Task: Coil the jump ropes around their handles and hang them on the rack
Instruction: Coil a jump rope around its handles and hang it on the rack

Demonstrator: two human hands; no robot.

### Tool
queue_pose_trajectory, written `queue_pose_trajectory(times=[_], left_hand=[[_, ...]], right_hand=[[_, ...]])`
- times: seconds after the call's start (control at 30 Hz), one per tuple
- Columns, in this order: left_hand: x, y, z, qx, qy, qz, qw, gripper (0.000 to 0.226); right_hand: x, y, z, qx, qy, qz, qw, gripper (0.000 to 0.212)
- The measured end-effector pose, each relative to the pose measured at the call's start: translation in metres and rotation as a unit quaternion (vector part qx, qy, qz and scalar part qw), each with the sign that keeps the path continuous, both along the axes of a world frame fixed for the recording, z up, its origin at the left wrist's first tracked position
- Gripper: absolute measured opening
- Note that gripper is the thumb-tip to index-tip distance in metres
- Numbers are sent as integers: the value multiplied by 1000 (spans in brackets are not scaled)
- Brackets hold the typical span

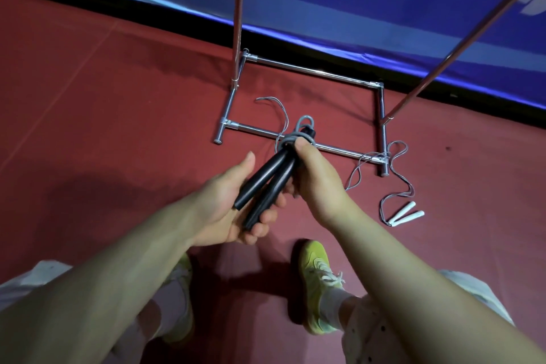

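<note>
The black handles (pixel 267 183) are cradled in the curled fingers of the left hand (pixel 227 204); their wrapped top is pinched by the right hand (pixel 317 177). Long axis points away, toward the rack (pixel 313 71). White handles (pixel 406 214) are left on the floor, nearer the right hand.

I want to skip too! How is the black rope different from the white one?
The black-handled rope is held in both hands, left hand and right hand; the white-handled rope lies on the floor. The black one's cord is wrapped round its handles; the white one's trails loose. Both have two handles and grey cord.
</note>
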State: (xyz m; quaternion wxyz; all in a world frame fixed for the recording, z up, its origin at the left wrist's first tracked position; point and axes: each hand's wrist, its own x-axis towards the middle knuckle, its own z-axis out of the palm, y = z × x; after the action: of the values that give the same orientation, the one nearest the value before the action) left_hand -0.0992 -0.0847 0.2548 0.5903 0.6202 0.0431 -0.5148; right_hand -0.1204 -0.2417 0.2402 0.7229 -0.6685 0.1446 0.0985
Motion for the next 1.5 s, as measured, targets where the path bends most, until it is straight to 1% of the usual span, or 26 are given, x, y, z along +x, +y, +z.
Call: queue_pose_trajectory(times=[0.07,0.13,0.2,0.33,0.4,0.5,0.57,0.6,0.67,0.7,0.73,0.8,0.9,0.97,1.0,1.03,1.07,1.1,1.13,1.17,1.2,1.23,1.27,1.3,1.37,1.5], left_hand=[[0,-2,5,-27,31,17,999,61],[-1,-2,5,12,22,8,1000,68],[-1,-1,-3,64,-7,0,998,71],[-4,-8,-6,132,-82,-2,988,67],[-2,-8,-9,170,-129,-10,977,65],[3,-5,-12,200,-195,-17,960,62],[7,-3,-13,256,-268,-51,927,58],[9,-1,-14,298,-311,-77,899,54],[11,4,-17,368,-378,-119,841,47],[11,6,-18,384,-399,-131,823,44],[9,7,-19,389,-415,-139,811,43],[3,7,-18,393,-452,-154,786,43],[-4,5,-12,405,-530,-159,728,47],[-4,4,-9,398,-550,-157,717,47],[-2,5,-10,392,-535,-163,730,45],[-1,6,-10,377,-503,-163,761,41],[1,6,-9,341,-446,-152,813,36],[4,6,-7,277,-367,-125,879,32],[6,7,-3,193,-264,-82,941,29],[6,5,2,112,-148,-43,982,28],[6,6,7,40,-38,-23,998,36],[4,6,11,-21,48,-16,998,49],[2,5,14,-69,104,-14,992,59],[-1,4,18,-100,130,-16,986,64],[-3,2,17,-107,128,-11,986,66],[-1,1,9,13,37,23,999,63]], right_hand=[[1,-4,3,5,55,49,997,49],[1,-9,6,15,97,78,992,47],[-1,-12,10,-11,126,90,988,47],[-2,-15,8,-72,141,85,984,48],[-2,-14,5,-131,136,82,979,51],[-1,-11,-1,-280,117,83,949,58],[-3,-8,-3,-306,105,68,944,56],[-3,-6,-4,-269,101,57,956,53],[-4,-1,-3,-127,121,33,984,49],[-4,0,-2,-68,149,29,986,52],[-4,0,-1,-43,180,30,982,57],[-5,0,-1,-47,225,33,973,67],[-5,0,0,-52,234,6,971,66],[-4,2,1,-49,217,-20,975,59],[-3,2,1,-48,201,-29,978,55],[-3,2,1,-52,180,-35,982,51],[-2,1,0,-59,156,-38,985,48],[-2,0,-1,-65,133,-39,988,46],[-2,-1,-2,-66,112,-38,991,44],[-3,-2,-2,-56,91,-36,994,41],[-4,-2,-2,-32,67,-33,997,36],[-4,-2,-2,5,43,-32,999,29],[-3,-3,-2,46,25,-34,998,25],[-2,-3,-1,75,19,-33,996,23],[-1,-6,0,67,40,-10,997,27],[0,-10,-1,-50,103,68,991,44]])
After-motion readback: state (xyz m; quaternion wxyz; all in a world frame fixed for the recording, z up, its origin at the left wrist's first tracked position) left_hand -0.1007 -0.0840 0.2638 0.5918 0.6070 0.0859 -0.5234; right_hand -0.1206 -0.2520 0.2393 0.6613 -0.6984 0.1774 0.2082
